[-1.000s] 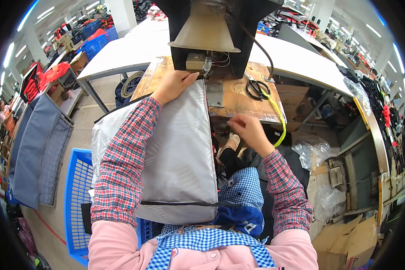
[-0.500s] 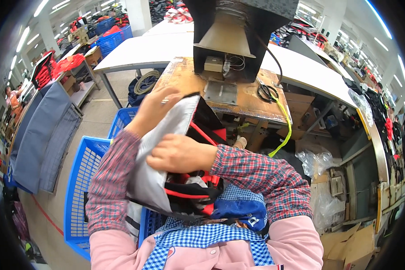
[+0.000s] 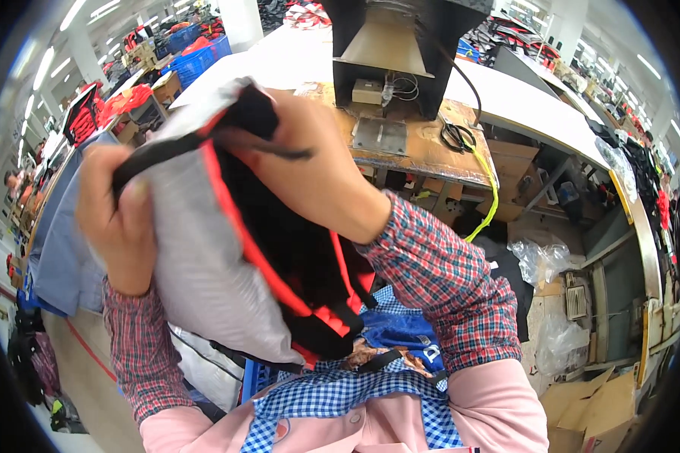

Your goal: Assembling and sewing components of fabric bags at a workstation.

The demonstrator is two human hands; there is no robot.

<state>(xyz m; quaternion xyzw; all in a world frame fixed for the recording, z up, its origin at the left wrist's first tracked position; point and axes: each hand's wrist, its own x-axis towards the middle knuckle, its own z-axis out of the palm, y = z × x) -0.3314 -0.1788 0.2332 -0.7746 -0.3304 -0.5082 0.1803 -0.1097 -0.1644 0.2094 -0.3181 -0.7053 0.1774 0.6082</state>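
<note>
A floppy sewn bag (image 3: 204,257) in silver-grey fabric, with a black side and red piping, is held up in front of my chest. My left hand (image 3: 121,219) is closed round its black-bound upper edge on the left. At the top corner, the fingers of my right hand (image 3: 310,166) are closed on the black fabric and a dark strip, blurred by motion. The right fingertips are partly hidden by the cloth. Red trim and black webbing hang at the bag's lower end, over my blue checked apron (image 3: 340,396).
Ahead stands a black machine (image 3: 389,83) on a worn wooden table (image 3: 431,162). Black-handled scissors (image 3: 457,137) lie there beside a yellow-green strap (image 3: 493,196). Silver-grey pieces (image 3: 211,362) lie low at left beside a blue crate (image 3: 254,381). Cardboard (image 3: 589,408) sits at lower right.
Both hands have raised the bag up and left, and it now stands more open toward me. My right hand has moved from its middle to the top corner; my left hand has shifted left and down.
</note>
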